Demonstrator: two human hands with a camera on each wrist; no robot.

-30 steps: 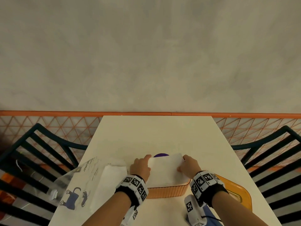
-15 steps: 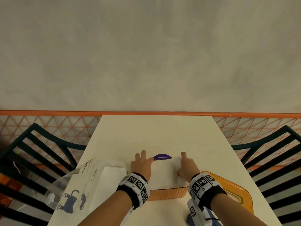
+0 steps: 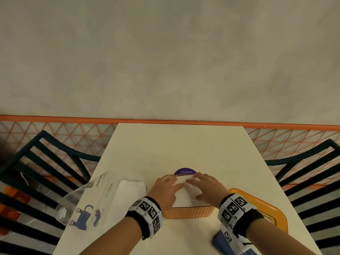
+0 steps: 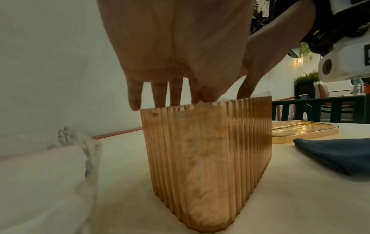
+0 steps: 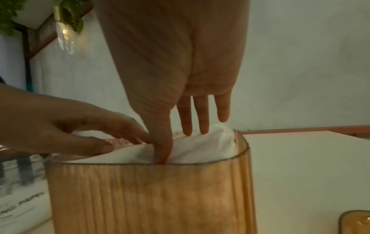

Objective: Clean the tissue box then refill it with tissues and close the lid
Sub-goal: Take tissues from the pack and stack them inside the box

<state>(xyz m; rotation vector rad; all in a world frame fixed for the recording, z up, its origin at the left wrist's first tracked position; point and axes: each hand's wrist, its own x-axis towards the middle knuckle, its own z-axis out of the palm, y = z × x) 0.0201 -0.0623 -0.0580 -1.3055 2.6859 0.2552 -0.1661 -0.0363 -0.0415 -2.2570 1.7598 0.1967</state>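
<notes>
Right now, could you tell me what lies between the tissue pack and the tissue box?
Only bare tabletop, as the left wrist view shows.

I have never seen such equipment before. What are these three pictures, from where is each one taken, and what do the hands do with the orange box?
There is no machine here: a person works with two bare hands and wears three cameras. The wide picture comes from a camera on the head, looking down at the table. The other two come from cameras on the wrists, near the patterned wristbands, and look along the fingers.

On the table stands an orange ribbed tissue box, open on top. The left hand and the right hand lie flat on the white tissues inside it and press them down; neither hand grips anything. The lid lies to the right, a blue cloth near it, and a plastic pack of more tissues to the left.
</notes>
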